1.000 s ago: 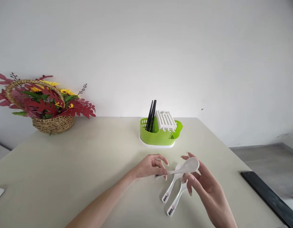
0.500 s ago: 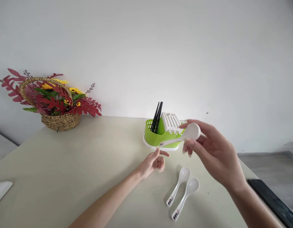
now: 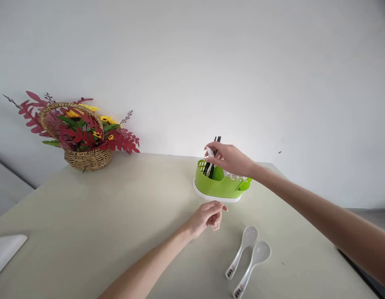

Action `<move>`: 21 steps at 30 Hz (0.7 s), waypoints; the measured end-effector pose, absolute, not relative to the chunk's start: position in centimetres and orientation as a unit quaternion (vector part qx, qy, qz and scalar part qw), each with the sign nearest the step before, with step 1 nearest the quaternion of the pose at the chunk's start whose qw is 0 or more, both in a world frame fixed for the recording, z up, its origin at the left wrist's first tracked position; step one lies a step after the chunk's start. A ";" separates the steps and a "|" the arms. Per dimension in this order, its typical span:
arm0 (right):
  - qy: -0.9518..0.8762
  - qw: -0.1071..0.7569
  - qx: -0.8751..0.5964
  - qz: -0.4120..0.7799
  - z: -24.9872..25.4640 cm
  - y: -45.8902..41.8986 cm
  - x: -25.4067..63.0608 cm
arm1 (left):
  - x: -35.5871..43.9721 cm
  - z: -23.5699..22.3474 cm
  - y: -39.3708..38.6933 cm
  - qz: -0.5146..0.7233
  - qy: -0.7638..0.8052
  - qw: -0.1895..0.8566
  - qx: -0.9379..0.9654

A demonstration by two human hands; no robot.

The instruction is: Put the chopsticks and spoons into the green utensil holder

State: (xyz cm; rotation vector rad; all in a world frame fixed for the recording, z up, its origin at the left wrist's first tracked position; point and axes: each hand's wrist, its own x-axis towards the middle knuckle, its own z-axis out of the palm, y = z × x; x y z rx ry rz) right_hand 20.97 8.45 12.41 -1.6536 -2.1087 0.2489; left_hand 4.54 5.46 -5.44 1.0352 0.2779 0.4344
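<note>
My right hand (image 3: 228,158) is closed on a white spoon (image 3: 210,153), gripping it by the bowl with the handle pointing down. The handle's lower part is inside the left compartment of a green utensil holder (image 3: 211,186), beside black chopsticks (image 3: 219,141). My hand partly covers the chopsticks and the holder's white slotted top (image 3: 236,177). In front of the holder, my left hand (image 3: 208,216) hovers low over the table with curled fingers and nothing visible in them. Two more white spoons, one (image 3: 250,236) beside the other (image 3: 261,252), lie on the table to its right.
On the back left of the table (image 3: 133,207) stands a woven basket (image 3: 88,160) with red leaves and yellow flowers. A white flat object (image 3: 7,251) lies at the left edge. Part of a dark flat object (image 3: 356,270) shows under my right forearm. A wall rises behind.
My left hand has let go of the spoon's handle. My right hand took the spoon by its bowl, turned it handle-down and carried it to the holder's left compartment. The view shifted slightly.
</note>
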 end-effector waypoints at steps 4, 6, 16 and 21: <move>-0.771 0.134 -0.617 0.086 12.4 10.1 20.3 | 4.6 -5.7 5.4 0.202 0.131 0.839 0.488; -0.772 0.108 -0.621 0.087 12.3 10.8 20.2 | 4.6 -5.7 5.4 0.200 0.131 0.838 0.490; -0.766 0.085 -0.632 0.079 10.4 13.4 19.3 | 4.4 -5.5 5.1 0.173 0.148 0.816 0.532; -0.776 0.086 -0.622 0.058 9.9 13.8 18.6 | 4.3 -5.3 4.9 0.171 0.148 0.799 0.557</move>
